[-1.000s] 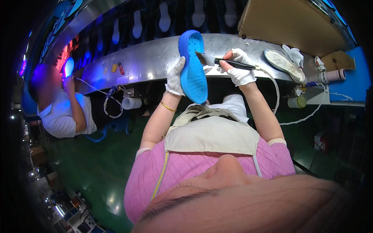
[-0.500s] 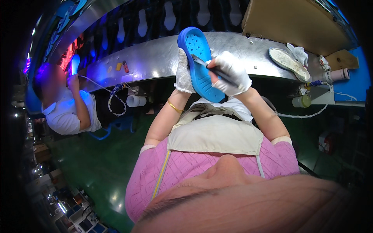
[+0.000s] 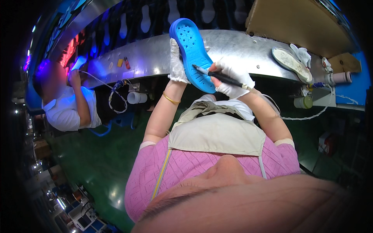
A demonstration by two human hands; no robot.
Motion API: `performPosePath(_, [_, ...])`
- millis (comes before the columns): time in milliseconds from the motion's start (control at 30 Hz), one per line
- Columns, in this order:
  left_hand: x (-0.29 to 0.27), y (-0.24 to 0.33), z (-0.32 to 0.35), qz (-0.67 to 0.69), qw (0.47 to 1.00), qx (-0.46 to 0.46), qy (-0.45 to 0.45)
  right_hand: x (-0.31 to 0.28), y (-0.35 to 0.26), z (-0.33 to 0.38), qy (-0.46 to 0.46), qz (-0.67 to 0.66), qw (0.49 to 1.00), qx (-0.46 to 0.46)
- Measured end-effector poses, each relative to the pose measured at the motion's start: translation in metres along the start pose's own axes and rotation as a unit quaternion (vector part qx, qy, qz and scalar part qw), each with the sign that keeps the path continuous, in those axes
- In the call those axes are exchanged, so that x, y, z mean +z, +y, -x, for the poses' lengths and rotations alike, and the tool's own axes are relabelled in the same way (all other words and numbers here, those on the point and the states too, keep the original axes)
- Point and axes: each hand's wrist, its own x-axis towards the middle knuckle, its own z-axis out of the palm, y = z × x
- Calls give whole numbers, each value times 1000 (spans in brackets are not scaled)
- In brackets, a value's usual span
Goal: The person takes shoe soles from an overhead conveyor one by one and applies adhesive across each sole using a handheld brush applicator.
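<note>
Blue from end to end, the shoe sole [image 3: 189, 43] is held up off the metal bench [image 3: 151, 58], its pitted end pointing away from the person and its ribbed end toward the lap. The left hand [image 3: 177, 64], in a white knitted glove, grasps it along the left edge; most of its fingers are hidden behind the sole. The right hand [image 3: 232, 77], gloved in white with bare fingertips showing, clasps a black-handled brush [image 3: 229, 80] between thumb and fingers, the bristles at the ribbed half of the sole; whether they press on it is too fine to tell. A gold bangle [image 3: 171, 98] circles the left wrist. Toward the right end of the bench lies a whitish, sole-shaped piece [image 3: 289, 64], with a crumpled white cloth [image 3: 301, 55] beside it, near a large cardboard sheet [image 3: 291, 23]. Off to the left, a co-worker [image 3: 70, 114] in a white shirt holds a brightly lit sole [image 3: 79, 63].
</note>
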Motion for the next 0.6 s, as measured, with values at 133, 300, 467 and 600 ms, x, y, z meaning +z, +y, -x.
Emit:
performPosePath(133, [-9, 10, -5, -24, 1000, -6, 2, 8, -3, 1, -50, -60, 996, 49])
performPosePath(300, [10, -1, 13, 59, 998, 3, -28, -20, 13, -10, 64, -174, 968, 171])
performPosePath(467, [33, -17, 26, 171, 981, -28, -93, -21, 18, -7, 114, -216, 965, 91])
performPosePath(600, [17, -15, 15, -31, 999, 33, -16, 9, 6, 0, 49, -196, 978, 41])
